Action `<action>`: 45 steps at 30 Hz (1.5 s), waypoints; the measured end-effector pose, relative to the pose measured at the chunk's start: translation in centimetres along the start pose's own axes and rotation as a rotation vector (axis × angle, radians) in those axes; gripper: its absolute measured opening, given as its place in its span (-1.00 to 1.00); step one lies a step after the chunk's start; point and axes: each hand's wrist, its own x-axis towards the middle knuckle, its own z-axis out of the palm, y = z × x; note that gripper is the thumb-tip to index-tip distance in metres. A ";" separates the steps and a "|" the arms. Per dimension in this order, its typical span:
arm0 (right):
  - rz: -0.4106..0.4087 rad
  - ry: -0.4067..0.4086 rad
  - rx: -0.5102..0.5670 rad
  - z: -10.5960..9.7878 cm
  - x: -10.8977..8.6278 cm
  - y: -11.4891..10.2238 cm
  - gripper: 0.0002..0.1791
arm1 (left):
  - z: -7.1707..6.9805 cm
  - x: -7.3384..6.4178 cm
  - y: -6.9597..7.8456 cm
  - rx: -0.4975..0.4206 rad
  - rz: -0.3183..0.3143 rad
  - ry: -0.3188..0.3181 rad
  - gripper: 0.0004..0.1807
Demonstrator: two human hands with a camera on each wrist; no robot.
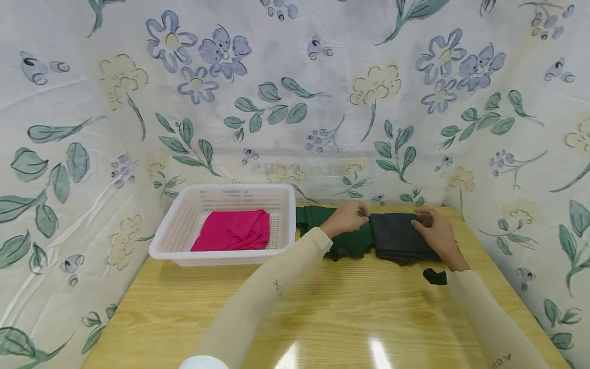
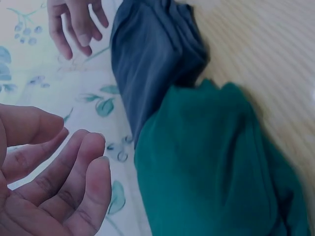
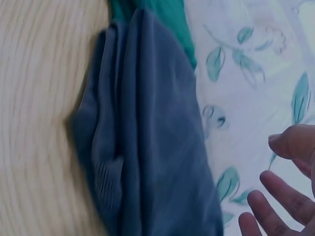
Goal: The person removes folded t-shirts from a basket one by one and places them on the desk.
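A folded dark grey garment [image 1: 398, 236] lies at the back right of the table, its layered edges toward the front. Beside it on the left is a folded green garment [image 1: 352, 241], which the grey one meets at the side. My left hand [image 1: 346, 217] hovers near the back edges of both, fingers loosely bent with nothing between them, as the left wrist view also shows. Over the right part of the grey garment is my right hand [image 1: 435, 233]; in the right wrist view its fingers [image 3: 278, 191] are spread and apart from the cloth.
A white plastic basket [image 1: 161, 251] stands at the back left with a folded pink garment [image 1: 235, 230] inside. A small black object [image 1: 435, 277] shows by the right wrist. Floral cloth [image 1: 295, 128] hangs behind and beside the wooden table [image 1: 184, 307].
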 end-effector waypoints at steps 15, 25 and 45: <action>-0.183 0.022 0.070 3.3 1.2 -4.6 -0.61 | -4.8 -3.7 -0.4 -0.056 0.028 0.008 -0.78; -0.282 -0.025 0.161 5.8 1.6 -8.4 -0.63 | -7.6 -6.7 -0.9 -0.003 0.011 0.052 -0.77; -0.308 -0.173 0.242 10.5 1.5 -15.1 -0.55 | -11.6 -10.4 -3.5 -0.053 -0.049 0.147 -0.81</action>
